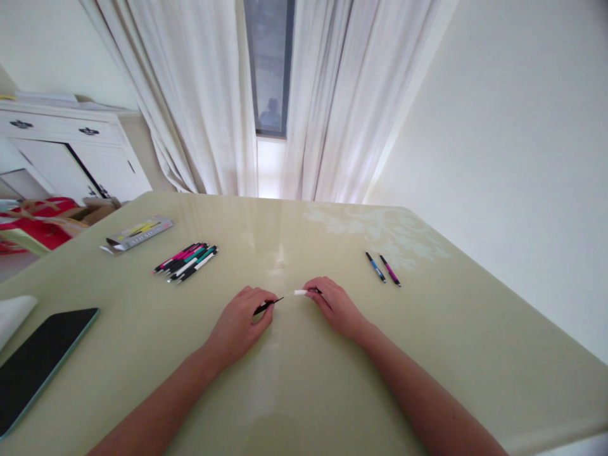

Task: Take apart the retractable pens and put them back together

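Note:
Near the middle of the table, my left hand (240, 323) pinches the black lower part of a pen (263, 308). A thin refill (280, 299) sticks out of that part toward the right. Opposite it, my right hand (335, 307) has its fingers closed on a white pen barrel (299, 292), whose open end points left. The refill's tip and the barrel lie close together; whether they touch I cannot tell. To the right of my right hand lie a blue pen (375, 266) and a purple pen (390, 270), side by side.
On the left of the table (304, 392) lies a pile of several pens (187, 261), with an open pen box (140, 233) behind it. A dark-screened tablet (45, 358) and something white (14, 313) are at the near left. Curtains (204, 95) hang beyond the far edge.

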Demonstrator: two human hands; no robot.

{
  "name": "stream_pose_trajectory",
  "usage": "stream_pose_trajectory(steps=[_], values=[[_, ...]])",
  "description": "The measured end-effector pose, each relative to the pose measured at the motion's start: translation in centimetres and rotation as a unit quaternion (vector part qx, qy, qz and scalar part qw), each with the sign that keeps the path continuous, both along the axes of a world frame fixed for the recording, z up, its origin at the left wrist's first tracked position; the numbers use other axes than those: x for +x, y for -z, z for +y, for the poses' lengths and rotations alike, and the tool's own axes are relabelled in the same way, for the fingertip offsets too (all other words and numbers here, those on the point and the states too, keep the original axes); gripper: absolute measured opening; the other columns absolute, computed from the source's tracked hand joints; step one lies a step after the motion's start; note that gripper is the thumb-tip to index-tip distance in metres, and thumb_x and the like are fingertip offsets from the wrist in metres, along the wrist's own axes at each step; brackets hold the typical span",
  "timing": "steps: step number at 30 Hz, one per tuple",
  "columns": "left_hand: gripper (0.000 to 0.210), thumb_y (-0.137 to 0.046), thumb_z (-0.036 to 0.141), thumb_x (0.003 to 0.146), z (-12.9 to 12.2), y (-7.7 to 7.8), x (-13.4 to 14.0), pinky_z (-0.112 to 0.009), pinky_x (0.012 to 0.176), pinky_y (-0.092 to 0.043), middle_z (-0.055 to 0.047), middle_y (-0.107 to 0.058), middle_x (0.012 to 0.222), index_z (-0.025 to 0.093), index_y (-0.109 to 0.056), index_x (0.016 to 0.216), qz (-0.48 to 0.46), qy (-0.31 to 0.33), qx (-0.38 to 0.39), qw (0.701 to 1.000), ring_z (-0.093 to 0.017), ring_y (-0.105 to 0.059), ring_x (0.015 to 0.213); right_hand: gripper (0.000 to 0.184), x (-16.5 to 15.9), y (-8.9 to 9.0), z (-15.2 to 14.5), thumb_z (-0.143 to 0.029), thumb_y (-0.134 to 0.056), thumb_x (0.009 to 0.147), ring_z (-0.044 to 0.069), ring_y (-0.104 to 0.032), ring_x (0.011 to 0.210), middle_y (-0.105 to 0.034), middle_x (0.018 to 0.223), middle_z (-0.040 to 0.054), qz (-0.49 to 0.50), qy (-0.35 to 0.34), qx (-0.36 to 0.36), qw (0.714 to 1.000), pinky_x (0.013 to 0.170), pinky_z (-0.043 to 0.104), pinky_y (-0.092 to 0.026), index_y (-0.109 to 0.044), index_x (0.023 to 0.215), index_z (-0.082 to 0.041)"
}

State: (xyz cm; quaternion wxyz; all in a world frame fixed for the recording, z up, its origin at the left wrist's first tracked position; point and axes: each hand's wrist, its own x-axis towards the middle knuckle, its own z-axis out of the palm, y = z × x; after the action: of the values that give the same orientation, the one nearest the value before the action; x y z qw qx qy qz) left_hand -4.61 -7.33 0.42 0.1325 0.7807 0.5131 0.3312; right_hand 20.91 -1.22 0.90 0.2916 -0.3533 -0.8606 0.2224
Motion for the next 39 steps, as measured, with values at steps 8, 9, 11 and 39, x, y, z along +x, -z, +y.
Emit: stream_pose_trajectory(steps=[8, 9, 11, 39], values=[[0.019, -0.055, 0.027, 0.100, -0.1, 0.3, 0.3, -0.035, 0.090, -0.050, -0.003, -0.076, 0.101, 0.024, -0.072, 0.109, 0.007, 0.062, -0.006, 0.998, -0.020, -0.065, 0.093, 0.019, -0.5, -0.3, -0.6, -0.030, -0.049, 0.106, 0.021, -0.061, 0.095, -0.070, 0.100, 0.0074, -0.010, -0.071, 0.063, 0.995, 0.088, 0.036, -0.050, -0.066, 0.106, -0.021], [0.019, -0.055, 0.028, 0.100, -0.2, 0.4, 0.4, -0.035, 0.089, -0.051, -0.003, -0.076, 0.101, 0.023, -0.071, 0.110, 0.003, 0.061, -0.010, 0.998, -0.020, -0.065, 0.093, 0.019, -0.6, -0.3, -0.7, -0.030, -0.049, 0.106, 0.021, -0.061, 0.094, -0.070, 0.100, 0.0077, -0.011, -0.078, 0.067, 0.995, 0.087, 0.036, -0.050, -0.066, 0.105, -0.020], [0.022, -0.057, 0.031, 0.099, -0.3, 0.4, 0.5, -0.035, 0.088, -0.052, -0.004, -0.076, 0.101, 0.023, -0.070, 0.115, -0.015, 0.041, -0.020, 0.999, -0.021, -0.065, 0.094, 0.019, -0.6, -0.3, -0.8, -0.029, -0.049, 0.106, 0.021, -0.061, 0.094, -0.070, 0.099, 0.0081, -0.004, -0.085, 0.073, 0.994, 0.087, 0.036, -0.050, -0.067, 0.105, -0.020], [0.019, -0.064, 0.039, 0.095, -0.7, -0.7, 1.1, -0.031, 0.079, -0.057, -0.003, -0.079, 0.090, 0.025, -0.077, 0.096, -0.073, 0.010, 0.027, 0.997, -0.020, -0.070, 0.084, 0.028, -1.4, -0.4, -1.8, -0.039, -0.046, 0.107, 0.018, -0.066, 0.090, -0.072, 0.100, 0.0064, -0.029, -0.062, -0.002, 0.998, 0.083, 0.029, -0.050, -0.066, 0.110, -0.020]])
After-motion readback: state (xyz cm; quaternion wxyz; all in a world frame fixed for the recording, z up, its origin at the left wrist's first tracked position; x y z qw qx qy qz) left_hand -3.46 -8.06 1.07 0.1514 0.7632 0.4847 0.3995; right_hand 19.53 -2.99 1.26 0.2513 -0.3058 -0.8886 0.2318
